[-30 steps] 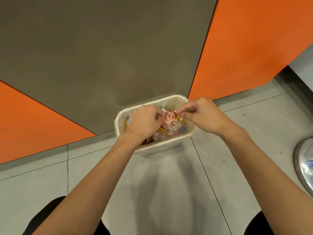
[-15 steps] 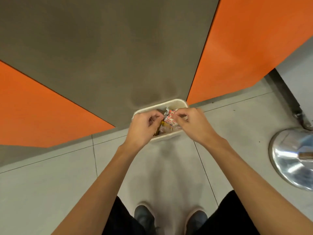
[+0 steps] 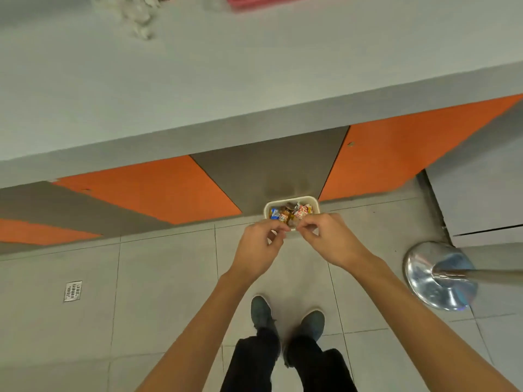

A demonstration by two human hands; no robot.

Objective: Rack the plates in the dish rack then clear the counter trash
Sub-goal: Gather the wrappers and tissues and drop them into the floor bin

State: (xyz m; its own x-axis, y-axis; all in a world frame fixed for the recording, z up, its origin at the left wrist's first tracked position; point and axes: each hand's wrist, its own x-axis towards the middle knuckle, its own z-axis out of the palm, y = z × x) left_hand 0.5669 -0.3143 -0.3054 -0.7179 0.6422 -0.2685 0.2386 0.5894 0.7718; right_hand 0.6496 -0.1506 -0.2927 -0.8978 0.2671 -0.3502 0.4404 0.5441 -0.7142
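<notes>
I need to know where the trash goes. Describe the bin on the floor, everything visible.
The bin is small, cream, rounded-rectangular and open-topped, plastic by its look. It stands upright on the grey tiled floor, backed against the grey counter panel between orange ones. Crumpled wrappers fill it: blue, brown, red-and-white. The left hand and right hand, fingers curled, cover its near rim; whether they touch it cannot be told.

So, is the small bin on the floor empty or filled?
Filled, at least partly: the bin is open-topped and shows colourful wrappers lying inside. How deep they go cannot be told.
</notes>
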